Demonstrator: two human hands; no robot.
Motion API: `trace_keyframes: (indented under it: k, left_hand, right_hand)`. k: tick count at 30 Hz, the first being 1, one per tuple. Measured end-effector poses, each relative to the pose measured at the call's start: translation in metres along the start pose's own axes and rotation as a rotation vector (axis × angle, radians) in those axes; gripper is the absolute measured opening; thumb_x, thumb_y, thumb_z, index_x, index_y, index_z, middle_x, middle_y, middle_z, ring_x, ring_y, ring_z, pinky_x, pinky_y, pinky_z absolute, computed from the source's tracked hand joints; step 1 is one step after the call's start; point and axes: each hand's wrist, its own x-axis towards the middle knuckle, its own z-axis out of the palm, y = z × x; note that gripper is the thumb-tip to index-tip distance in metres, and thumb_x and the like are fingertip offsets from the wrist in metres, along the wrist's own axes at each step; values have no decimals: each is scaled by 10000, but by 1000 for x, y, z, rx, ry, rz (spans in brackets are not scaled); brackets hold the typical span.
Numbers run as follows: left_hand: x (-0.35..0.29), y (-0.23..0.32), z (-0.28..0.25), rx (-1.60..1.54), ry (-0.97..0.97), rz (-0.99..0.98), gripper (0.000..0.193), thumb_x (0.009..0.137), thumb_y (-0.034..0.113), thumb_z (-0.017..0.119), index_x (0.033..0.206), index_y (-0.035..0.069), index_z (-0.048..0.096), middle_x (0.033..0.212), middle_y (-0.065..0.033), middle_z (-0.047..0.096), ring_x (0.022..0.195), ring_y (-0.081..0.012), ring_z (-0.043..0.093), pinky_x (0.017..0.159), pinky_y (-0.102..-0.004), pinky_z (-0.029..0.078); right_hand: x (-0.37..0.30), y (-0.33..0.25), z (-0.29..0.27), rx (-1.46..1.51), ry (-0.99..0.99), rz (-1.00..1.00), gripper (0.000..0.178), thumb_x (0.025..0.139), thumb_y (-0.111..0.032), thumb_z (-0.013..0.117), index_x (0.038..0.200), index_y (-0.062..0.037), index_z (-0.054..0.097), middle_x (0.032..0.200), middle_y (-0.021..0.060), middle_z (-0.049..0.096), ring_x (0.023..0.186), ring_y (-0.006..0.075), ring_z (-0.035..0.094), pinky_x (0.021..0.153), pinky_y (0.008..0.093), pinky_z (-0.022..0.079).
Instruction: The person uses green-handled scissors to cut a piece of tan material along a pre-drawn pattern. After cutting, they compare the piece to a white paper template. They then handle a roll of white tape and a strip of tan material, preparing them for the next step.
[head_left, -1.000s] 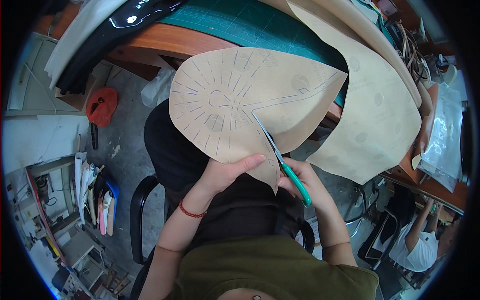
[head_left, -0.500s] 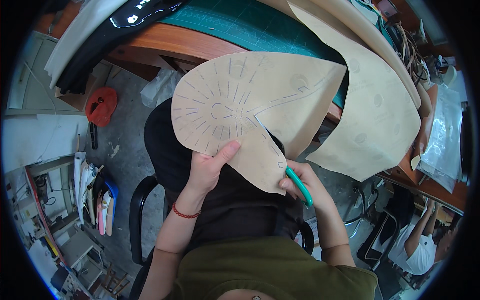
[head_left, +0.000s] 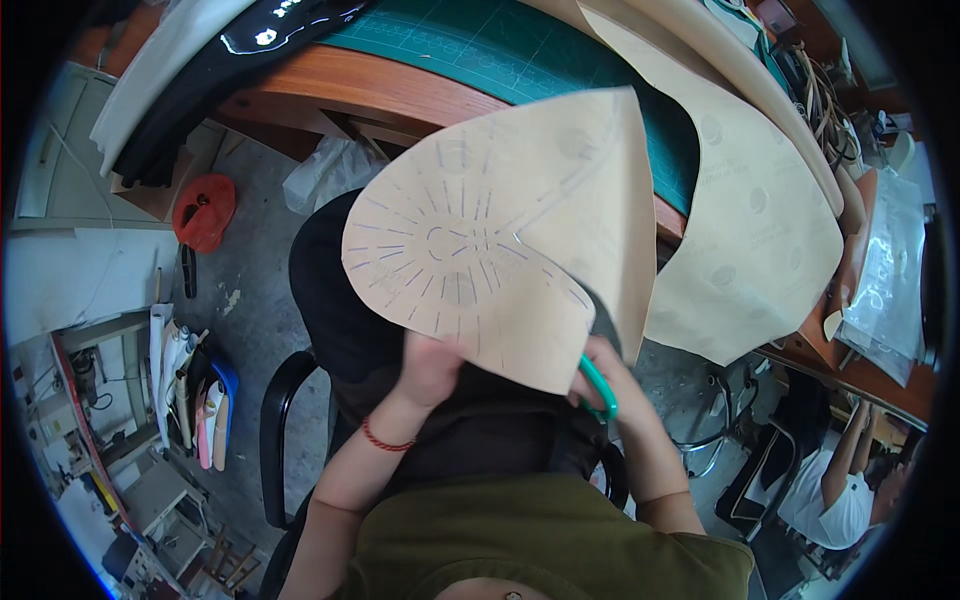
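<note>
A tan paper pattern piece [head_left: 400, 270] with dashed pen lines fanning out on its rounded left side is up over my lap. A cut slit with a V-shaped notch parts its lower lobe from the curled right flap. My left hand [head_left: 432, 368] is at the paper's lower edge, smeared by motion, its fingers partly hidden behind the sheet. My right hand [head_left: 607, 372] is closed round green-handled scissors [head_left: 598, 388] beside the tip of the lower lobe. The paper hides the blades.
Ahead stands a wooden table [head_left: 400, 100] with a green cutting mat [head_left: 460, 60]. A larger tan sheet [head_left: 760, 220] hangs over its edge at right. Black chair armrests [head_left: 285, 430] flank me. A red bag [head_left: 203, 212] lies on the floor at left. Another person [head_left: 840, 490] sits far right.
The paper has turned and its right flap has swung left and curled up. My left thumb has come off the paper's top face. The scissors have shifted slightly left.
</note>
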Motion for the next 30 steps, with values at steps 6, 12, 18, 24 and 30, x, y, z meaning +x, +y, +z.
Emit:
trace_keyframes:
  k: [6, 12, 18, 24, 30]
  left_hand:
    - [53, 85, -93, -199, -472, -317, 833, 901, 681, 398, 1221, -69, 567, 1173, -171, 620, 1092, -221, 590, 984, -326, 419]
    - [49, 101, -43, 572, -557, -600, 336, 867, 201, 670, 1069, -66, 649, 986, -94, 695, 915, -109, 619, 824, -256, 488]
    - [45, 77, -26, 438, -370, -419, 282, 828, 60, 721, 1087, -30, 655, 1015, -80, 697, 917, -115, 635, 827, -267, 506]
    - [42, 77, -9, 388, -235, -252, 265, 840, 35, 703, 1092, -24, 646, 1000, -81, 695, 901, -118, 644, 793, -267, 524]
    - [36, 75, -10, 330, -173, -217, 268, 844, 24, 693, 1103, -19, 639, 999, -88, 692, 892, -132, 651, 777, -279, 535]
  right_hand:
    - [-11, -17, -46, -530, -148, -338, 460, 789, -390, 758, 1005, -8, 622, 768, 116, 633, 685, 344, 606, 633, 403, 462]
    - [-11, -31, -44, -729, -466, 6, 500, 773, -468, 741, 815, -1, 568, 650, 201, 528, 640, 413, 527, 558, 425, 403]
    - [-14, -32, -48, -542, -297, -2, 504, 774, -484, 742, 761, -29, 526, 557, 77, 444, 482, 196, 434, 476, 301, 332]
    - [-14, -23, -39, -356, -228, -10, 528, 761, -513, 746, 753, -44, 504, 578, 12, 433, 516, 140, 399, 481, 281, 326]
    - [-9, -11, -29, -278, -208, -52, 543, 747, -523, 755, 753, -54, 483, 592, 6, 414, 528, 130, 371, 484, 276, 308]
